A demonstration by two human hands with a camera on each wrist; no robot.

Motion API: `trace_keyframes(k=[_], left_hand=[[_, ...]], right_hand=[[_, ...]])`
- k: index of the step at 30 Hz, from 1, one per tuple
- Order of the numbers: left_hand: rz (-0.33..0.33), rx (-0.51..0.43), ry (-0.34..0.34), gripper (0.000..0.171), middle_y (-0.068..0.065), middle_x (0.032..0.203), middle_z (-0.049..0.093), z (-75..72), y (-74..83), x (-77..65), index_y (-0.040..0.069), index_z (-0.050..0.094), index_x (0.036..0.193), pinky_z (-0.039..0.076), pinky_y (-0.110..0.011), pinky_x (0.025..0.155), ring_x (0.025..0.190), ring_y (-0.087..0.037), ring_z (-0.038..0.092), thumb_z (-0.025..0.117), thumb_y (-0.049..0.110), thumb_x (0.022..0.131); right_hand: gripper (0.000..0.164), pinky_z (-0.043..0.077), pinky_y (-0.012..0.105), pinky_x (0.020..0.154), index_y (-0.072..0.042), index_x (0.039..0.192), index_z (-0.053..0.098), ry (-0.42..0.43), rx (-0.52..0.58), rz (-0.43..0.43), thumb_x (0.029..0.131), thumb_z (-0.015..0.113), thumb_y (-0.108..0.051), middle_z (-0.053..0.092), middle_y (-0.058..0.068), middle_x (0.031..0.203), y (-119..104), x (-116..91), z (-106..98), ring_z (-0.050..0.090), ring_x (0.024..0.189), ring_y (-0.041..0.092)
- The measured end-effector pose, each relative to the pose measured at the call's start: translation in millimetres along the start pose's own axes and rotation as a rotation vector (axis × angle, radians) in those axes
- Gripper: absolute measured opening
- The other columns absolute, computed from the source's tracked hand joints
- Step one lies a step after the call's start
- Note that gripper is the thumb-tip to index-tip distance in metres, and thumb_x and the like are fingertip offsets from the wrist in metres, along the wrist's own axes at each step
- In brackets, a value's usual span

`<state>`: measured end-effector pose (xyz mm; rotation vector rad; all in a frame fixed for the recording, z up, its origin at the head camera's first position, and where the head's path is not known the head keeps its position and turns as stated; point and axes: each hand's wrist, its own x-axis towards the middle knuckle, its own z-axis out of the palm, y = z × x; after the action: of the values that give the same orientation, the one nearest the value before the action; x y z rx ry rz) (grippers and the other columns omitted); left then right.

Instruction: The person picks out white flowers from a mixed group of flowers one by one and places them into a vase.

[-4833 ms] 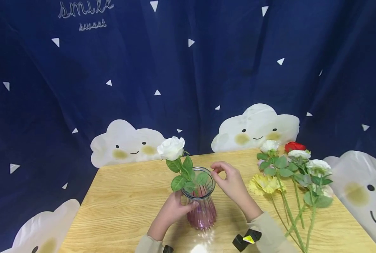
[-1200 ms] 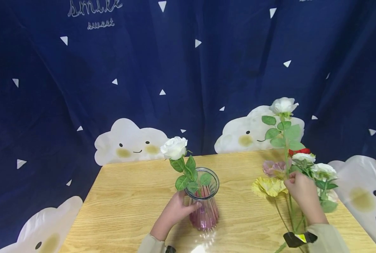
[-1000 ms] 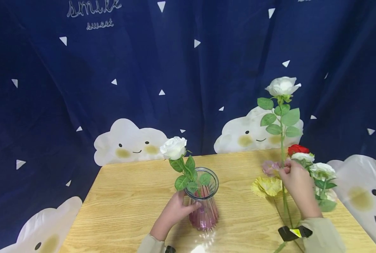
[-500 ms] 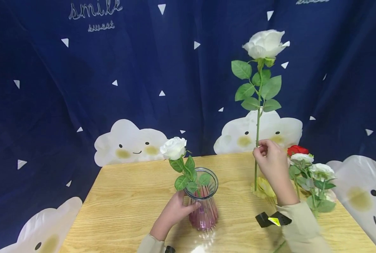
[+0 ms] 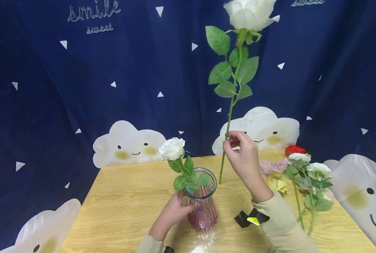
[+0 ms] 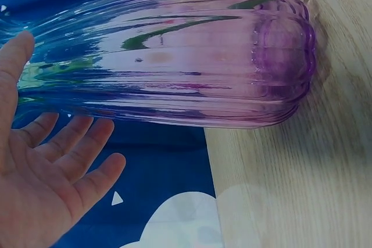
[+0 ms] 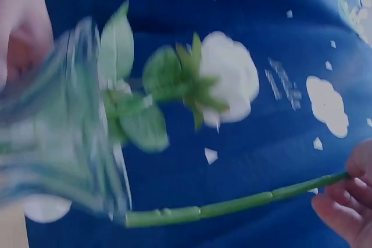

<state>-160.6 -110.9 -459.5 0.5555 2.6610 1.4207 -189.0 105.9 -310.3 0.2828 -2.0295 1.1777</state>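
My left hand (image 5: 176,210) holds the ribbed glass vase (image 5: 203,212), clear above and pink below, with the thumb across its front. In the left wrist view, the thumb and spread fingers lie either side of the vase's neck. One white rose (image 5: 172,149) stands in the vase, leaning left. My right hand (image 5: 245,154) pinches the lower stem of a second white rose (image 5: 250,17) between thumb and fingertips. This rose is nearly upright, its bloom cut off by the top edge. In the right wrist view, its bare stem end (image 7: 145,218) appears beside the vase's rim.
More flowers lie on the wooden table (image 5: 121,200) at the right: a red one (image 5: 295,150), a pink one (image 5: 274,168), a yellow one (image 5: 275,184) and white ones (image 5: 319,170). A dark blue curtain (image 5: 137,63) with clouds hangs behind.
My right hand has gone from the vase's rim to the flowers at the right, picked up a white rose, lifted it and carried it left towards the vase. The left hand stays on the vase.
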Motion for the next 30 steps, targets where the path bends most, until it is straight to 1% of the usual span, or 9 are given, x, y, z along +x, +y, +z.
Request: trace_keyframes(k=[5,8,12,17,22,27,30], left_hand=[[-0.012,0.014,0.007,0.076,-0.012,0.135,0.046,0.5,0.8,-0.6,0.019,0.03,0.136,0.035,-0.054,0.106,0.123,-0.03,0.043,0.062,0.047,0.073],[-0.006,0.007,0.012,0.076,-0.011,0.134,0.047,1.0,2.1,-0.4,0.019,0.03,0.136,0.035,-0.052,0.106,0.123,-0.028,0.044,0.062,0.046,0.073],[0.012,0.007,0.018,0.075,-0.01,0.132,0.048,1.1,3.9,0.3,0.018,0.03,0.136,0.036,-0.051,0.106,0.123,-0.026,0.044,0.062,0.045,0.073],[0.008,0.018,0.021,0.076,-0.011,0.134,0.046,0.2,4.4,-0.6,0.017,0.03,0.136,0.036,-0.051,0.106,0.124,-0.027,0.043,0.062,0.047,0.073],[0.014,0.018,0.016,0.076,-0.009,0.135,0.045,0.2,2.6,-0.6,0.019,0.03,0.136,0.036,-0.051,0.106,0.124,-0.027,0.043,0.061,0.048,0.074],[0.008,0.022,0.012,0.076,-0.009,0.136,0.044,0.6,2.4,-0.9,0.019,0.029,0.136,0.036,-0.051,0.106,0.125,-0.027,0.042,0.061,0.048,0.074],[0.003,0.03,0.011,0.077,-0.01,0.136,0.044,0.8,2.7,-1.0,0.018,0.029,0.137,0.036,-0.051,0.106,0.125,-0.028,0.042,0.06,0.049,0.074]], right_hand=[[0.012,0.049,0.017,0.05,-0.002,0.088,0.061,-0.052,0.052,-0.124,0.076,0.057,-0.004,0.058,0.005,0.072,-15,-6,16,0.053,0.064,0.007],[0.011,0.048,0.019,0.05,-0.003,0.087,0.06,-0.083,0.068,-0.161,0.076,0.057,-0.003,0.056,0.004,0.072,-21,-10,20,0.051,0.065,0.006],[0.01,0.047,0.019,0.05,-0.004,0.085,0.059,-0.102,0.083,-0.155,0.076,0.056,-0.002,0.055,0.004,0.072,-30,-10,20,0.049,0.065,0.005],[0.011,0.046,0.019,0.051,-0.003,0.086,0.057,-0.12,0.082,-0.141,0.076,0.056,-0.004,0.056,0.005,0.072,-34,-10,23,0.05,0.065,0.006],[0.011,0.048,0.019,0.051,-0.003,0.087,0.056,-0.168,0.054,-0.118,0.076,0.055,-0.004,0.056,0.005,0.074,-27,-17,30,0.05,0.064,0.006],[0.011,0.05,0.019,0.053,-0.001,0.086,0.056,-0.226,0.029,-0.073,0.075,0.055,-0.002,0.057,0.006,0.074,-14,-30,38,0.052,0.065,0.007],[0.011,0.05,0.02,0.055,-0.001,0.085,0.056,-0.245,0.008,-0.077,0.074,0.055,-0.001,0.057,0.006,0.072,-6,-38,42,0.051,0.064,0.007]])
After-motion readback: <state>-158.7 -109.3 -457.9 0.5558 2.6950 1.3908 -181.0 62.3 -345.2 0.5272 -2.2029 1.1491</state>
